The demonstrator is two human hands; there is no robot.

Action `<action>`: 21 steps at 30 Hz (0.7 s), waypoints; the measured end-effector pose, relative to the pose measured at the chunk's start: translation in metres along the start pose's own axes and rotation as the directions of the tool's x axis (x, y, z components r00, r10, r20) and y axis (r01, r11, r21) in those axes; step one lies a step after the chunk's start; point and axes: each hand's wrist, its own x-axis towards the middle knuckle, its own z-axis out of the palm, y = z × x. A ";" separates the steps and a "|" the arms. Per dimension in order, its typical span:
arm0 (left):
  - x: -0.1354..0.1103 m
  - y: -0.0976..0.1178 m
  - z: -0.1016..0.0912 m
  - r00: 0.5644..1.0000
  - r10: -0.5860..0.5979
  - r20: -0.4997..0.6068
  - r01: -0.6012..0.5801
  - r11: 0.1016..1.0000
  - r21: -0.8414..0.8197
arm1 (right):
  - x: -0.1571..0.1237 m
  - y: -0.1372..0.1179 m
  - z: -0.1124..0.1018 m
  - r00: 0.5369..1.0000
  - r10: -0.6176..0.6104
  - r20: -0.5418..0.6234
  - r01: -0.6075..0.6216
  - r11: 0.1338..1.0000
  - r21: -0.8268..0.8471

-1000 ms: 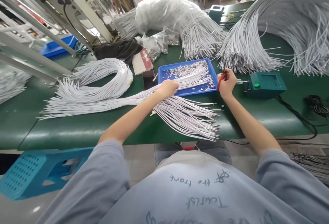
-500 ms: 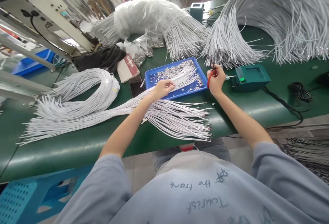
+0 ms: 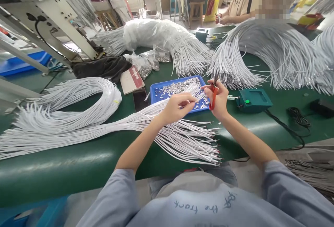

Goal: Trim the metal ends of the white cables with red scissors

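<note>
My left hand (image 3: 180, 107) is closed in a pinch above the white cables, near the tray's front edge; what its fingertips hold is too small to make out. My right hand (image 3: 218, 98) grips red-handled scissors (image 3: 213, 99), blades pointing up and away, at the tray's right corner. Beneath and in front of my left hand, a bundle of white cables (image 3: 188, 143) fans out with its loose ends to the right. Other cable ends lie over the blue tray (image 3: 155, 96), which holds many small metal pieces (image 3: 172, 88).
Right of the tray stands a green device (image 3: 254, 100) with a black cord. Behind are a plastic-wrapped cable bundle (image 3: 153, 34) and a large arched one (image 3: 235, 56). On the left lie a coiled bundle (image 3: 104, 105) and a notebook (image 3: 132, 79). Another person's hands (image 3: 224, 18) show across the table.
My hands have come closer together: the left moved right along the cables, and the right swung inward with the scissors. The view tilted up, bringing more of the person opposite into sight.
</note>
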 end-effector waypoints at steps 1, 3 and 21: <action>0.000 0.002 -0.005 0.999 0.020 -0.027 -0.020 1.000 0.006 | 0.000 -0.013 0.008 0.999 -0.012 0.038 0.010 0.999 0.050; 0.001 0.004 -0.015 0.993 0.037 -0.114 -0.035 0.999 0.014 | 0.002 -0.038 0.023 0.996 -0.036 0.084 0.025 0.991 0.129; 0.002 0.002 -0.026 0.937 0.131 -0.322 -0.101 0.989 0.110 | 0.002 -0.062 0.045 0.950 -0.150 0.273 0.094 0.973 0.210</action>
